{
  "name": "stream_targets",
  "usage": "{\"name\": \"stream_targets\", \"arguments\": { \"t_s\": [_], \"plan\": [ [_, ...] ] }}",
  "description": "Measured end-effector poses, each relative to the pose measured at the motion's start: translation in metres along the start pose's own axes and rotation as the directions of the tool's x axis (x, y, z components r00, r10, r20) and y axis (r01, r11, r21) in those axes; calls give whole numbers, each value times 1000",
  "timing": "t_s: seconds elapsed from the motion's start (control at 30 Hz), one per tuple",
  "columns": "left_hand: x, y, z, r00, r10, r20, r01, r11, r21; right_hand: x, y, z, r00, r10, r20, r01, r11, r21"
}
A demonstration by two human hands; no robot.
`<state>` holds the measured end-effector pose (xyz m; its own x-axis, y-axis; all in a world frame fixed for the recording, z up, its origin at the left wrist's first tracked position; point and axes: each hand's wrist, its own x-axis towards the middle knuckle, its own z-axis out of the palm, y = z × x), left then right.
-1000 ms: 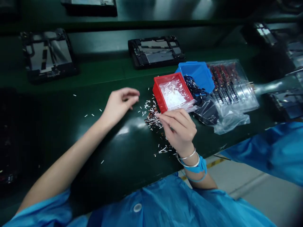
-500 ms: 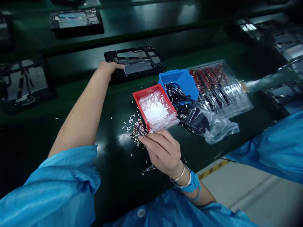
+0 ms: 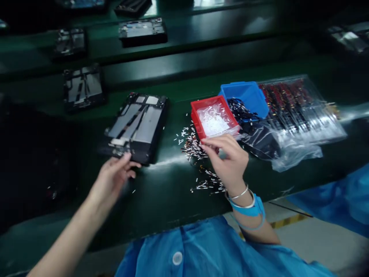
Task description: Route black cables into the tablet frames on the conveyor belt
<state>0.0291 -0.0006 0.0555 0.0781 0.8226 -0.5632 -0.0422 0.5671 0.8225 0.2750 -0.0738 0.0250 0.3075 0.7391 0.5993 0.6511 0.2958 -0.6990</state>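
Note:
An opened phone-like device (image 3: 135, 123) with grey panels and dark strips sits in a thick black holder on the green bench. My left hand (image 3: 117, 173) grips its near edge, thumb at the rim and fingers curled at the front. My right hand (image 3: 229, 157) is closed in a pinch beside the red bin (image 3: 194, 119); anything between those fingertips is too small to make out. Just left of these fingertips lies a pile of tiny cable parts (image 3: 193, 148) with white tabs. More loose small cables (image 3: 209, 182) are scattered below, partly behind my right wrist.
White pieces in a plastic bag (image 3: 215, 119) fill the red bin. Behind it stand a blue bin (image 3: 248, 94) of black cables and a clear tray (image 3: 331, 123) of red-and-black parts. Similar devices (image 3: 83, 86) stand left and on the raised ledge. A blue sleeve (image 3: 346, 196) shows at right.
The device has turned and come closer, with my left hand now at its near edge. My right hand stays pinched by the small parts, and the view has shifted left.

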Motion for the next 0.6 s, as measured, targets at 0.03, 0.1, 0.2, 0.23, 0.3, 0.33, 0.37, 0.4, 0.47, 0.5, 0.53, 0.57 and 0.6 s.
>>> {"name": "stream_targets", "arguments": {
  "t_s": [0.03,0.1,0.2,0.23,0.3,0.33,0.37,0.4,0.47,0.5,0.53,0.57,0.6],
  "plan": [
    [-16,-19,-9,1000,-30,-1,30,999,-35,-1,-3,4,997,82,8,-82,995,61],
    [-44,-53,-19,997,-81,8,81,990,-114,-3,-12,13,966,251,66,-259,949,177],
    [-75,-89,-25,956,-210,203,257,935,-244,-2,-33,32,881,389,268,-457,848,269],
    [-82,-96,-27,919,-258,299,337,906,-254,0,-40,39,844,403,353,-507,814,284],
    [-89,-103,-32,814,-340,471,471,861,-193,3,-55,58,764,398,507,-593,744,308],
    [-90,-102,-36,760,-361,540,500,856,-131,3,-61,69,723,386,572,-627,715,310],
    [-89,-100,-41,717,-360,597,485,872,-57,4,-66,80,682,375,628,-657,692,301],
    [-87,-97,-47,691,-335,641,416,909,26,3,-69,92,643,364,674,-680,675,285],
    [-80,-88,-63,730,-159,665,86,986,142,0,-74,113,586,349,731,-707,661,251],
    [-75,-83,-71,777,-5,629,-141,973,181,-2,-75,123,569,346,746,-715,657,241],
    [-70,-79,-80,806,187,562,-368,901,228,-4,-75,131,562,346,751,-718,654,236],
    [-64,-75,-88,791,384,477,-557,774,302,-7,-75,138,566,350,746,-716,657,236],
    [-57,-73,-95,731,553,400,-682,614,398,-8,-74,143,578,356,734,-709,665,236]
  ]
}}
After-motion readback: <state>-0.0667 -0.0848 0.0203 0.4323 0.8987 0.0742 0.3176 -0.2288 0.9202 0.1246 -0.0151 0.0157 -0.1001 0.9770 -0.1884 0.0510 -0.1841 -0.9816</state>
